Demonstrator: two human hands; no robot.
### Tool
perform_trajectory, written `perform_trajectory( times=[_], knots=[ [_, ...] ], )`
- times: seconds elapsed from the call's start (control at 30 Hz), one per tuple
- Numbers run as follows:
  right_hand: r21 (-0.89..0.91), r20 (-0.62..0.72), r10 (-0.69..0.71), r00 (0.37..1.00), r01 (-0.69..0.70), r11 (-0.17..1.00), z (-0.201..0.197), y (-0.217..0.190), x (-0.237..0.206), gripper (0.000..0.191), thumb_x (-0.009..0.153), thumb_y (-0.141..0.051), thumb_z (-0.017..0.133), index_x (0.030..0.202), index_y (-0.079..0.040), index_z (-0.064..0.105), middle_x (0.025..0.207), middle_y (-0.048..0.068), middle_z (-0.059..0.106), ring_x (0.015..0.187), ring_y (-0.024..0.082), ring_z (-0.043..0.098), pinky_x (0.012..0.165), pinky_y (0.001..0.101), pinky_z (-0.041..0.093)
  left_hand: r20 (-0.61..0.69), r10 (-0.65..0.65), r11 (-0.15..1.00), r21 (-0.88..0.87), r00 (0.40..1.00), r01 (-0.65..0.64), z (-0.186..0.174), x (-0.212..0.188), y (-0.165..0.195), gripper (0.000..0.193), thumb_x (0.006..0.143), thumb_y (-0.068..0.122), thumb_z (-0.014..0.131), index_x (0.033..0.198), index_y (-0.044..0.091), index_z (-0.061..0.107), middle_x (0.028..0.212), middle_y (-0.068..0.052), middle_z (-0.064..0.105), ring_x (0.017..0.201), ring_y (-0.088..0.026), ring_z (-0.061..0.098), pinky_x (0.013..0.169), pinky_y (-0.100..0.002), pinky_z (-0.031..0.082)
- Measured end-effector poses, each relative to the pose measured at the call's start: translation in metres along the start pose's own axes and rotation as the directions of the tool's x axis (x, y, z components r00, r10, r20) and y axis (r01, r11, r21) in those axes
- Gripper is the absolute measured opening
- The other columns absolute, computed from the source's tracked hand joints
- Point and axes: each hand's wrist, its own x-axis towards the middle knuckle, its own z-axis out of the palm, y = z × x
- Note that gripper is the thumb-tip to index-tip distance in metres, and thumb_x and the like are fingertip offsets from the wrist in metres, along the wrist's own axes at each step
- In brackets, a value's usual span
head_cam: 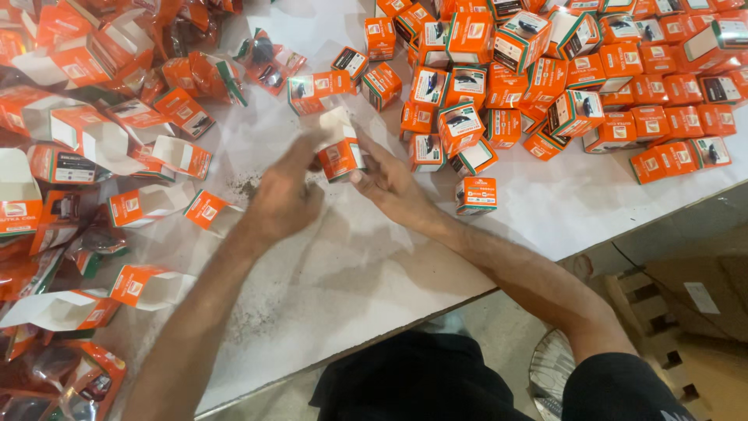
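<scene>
Left of closed-box pile (576, 86), I grip small orange carton (339, 152): left hand (284, 195), right hand (386, 179) pinching it; top flap open, closing likely next.

Packing workshop, white table (351, 265), heaps of orange cartons (623, 86)

Surface: white table (374, 273), scuffed, with dark grit near its middle.
Far right corner: heap of closed orange boxes (576, 78).
Left edge: open, unfolded orange cartons (148, 203) and clear plastic packets (47, 366).
Near the right edge: one closed box (476, 195), apart from the heap.
</scene>
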Motion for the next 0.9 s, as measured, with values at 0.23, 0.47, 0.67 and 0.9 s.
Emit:
perform_trajectory(
  times=[0.23,0.47,0.67,0.9],
  knots=[
    [-0.641,-0.022,0.012,1.0,-0.024,0.767,0.013,-0.014,-0.016,0.061,0.087,-0.011,0.072,0.138,-0.003,0.041,0.123,0.019,0.064,0.11,0.031,0.067,0.093,0.0376,0.054,0.015,0.254,0.544,0.825,0.967,-0.156,-0.035,0.107,-0.118,0.084,0.056,0.011,0.077,0.137,0.009,0.058,0.138,-0.023,0.061,0.115,-0.041,0.061,0.092,-0.047,0.052],
    [-0.644,0.057,-0.177,0.983,0.172,0.745,-0.002,-0.018,-0.013,0.066,0.087,-0.016,0.082,0.139,-0.001,0.045,0.132,0.023,0.06,0.125,0.041,0.06,0.103,0.0474,0.05,0.086,-0.044,0.638,0.769,0.995,-0.038,-0.025,0.124,-0.146,0.019,0.099,0.027,0.072,0.109,0.011,0.068,0.094,-0.016,0.069,0.085,-0.037,0.068,0.072,-0.052,0.055],
    [-0.699,0.074,-0.202,0.977,0.195,0.688,-0.007,-0.01,-0.011,0.061,0.078,-0.015,0.086,0.129,0.001,0.058,0.125,0.023,0.062,0.118,0.041,0.058,0.1,0.0483,0.048,-0.133,0.148,0.769,0.638,0.98,-0.029,-0.041,0.064,-0.091,0.016,0.094,0.015,0.077,0.104,0.009,0.066,0.097,-0.014,0.065,0.081,-0.035,0.068,0.066,-0.048,0.052],
    [-0.646,0.082,-0.209,0.974,0.212,0.733,-0.006,-0.006,-0.013,0.061,0.077,-0.017,0.089,0.128,-0.001,0.061,0.113,0.018,0.067,0.107,0.037,0.063,0.092,0.045,0.051,-0.294,0.418,0.89,0.32,0.859,-0.324,-0.004,-0.037,0.027,0.044,0.083,-0.01,0.072,0.123,-0.002,0.055,0.115,-0.019,0.063,0.1,-0.04,0.07,0.082,-0.047,0.059]
  ],
)
